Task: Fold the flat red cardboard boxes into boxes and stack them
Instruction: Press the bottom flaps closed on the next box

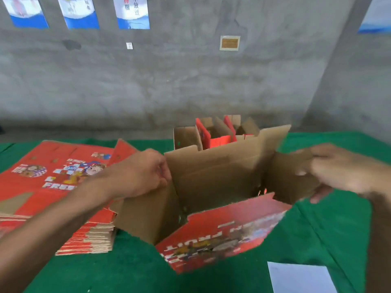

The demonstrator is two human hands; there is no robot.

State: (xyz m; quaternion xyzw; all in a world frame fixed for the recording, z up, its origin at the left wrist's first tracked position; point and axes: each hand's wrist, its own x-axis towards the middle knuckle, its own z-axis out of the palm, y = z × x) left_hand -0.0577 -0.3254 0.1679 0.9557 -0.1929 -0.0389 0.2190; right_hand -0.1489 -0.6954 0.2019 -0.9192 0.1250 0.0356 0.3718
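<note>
Our left hand (146, 173) and right hand (330, 170) each pinch a side flap of the half-open red box (220, 208), just right of the flat stack (63, 187); uneven pulling could skew or tear it.

I see a bench (330, 229) covered in green cloth. A white sheet of paper (300, 278) lies on its near right part. Behind the bench rises a grey concrete wall (190, 81). High on that wall hang blue-and-white posters (132, 12), one with Chinese characters, and lower down a small brown plaque (230, 42) and a tiny white label (129, 45).
</note>
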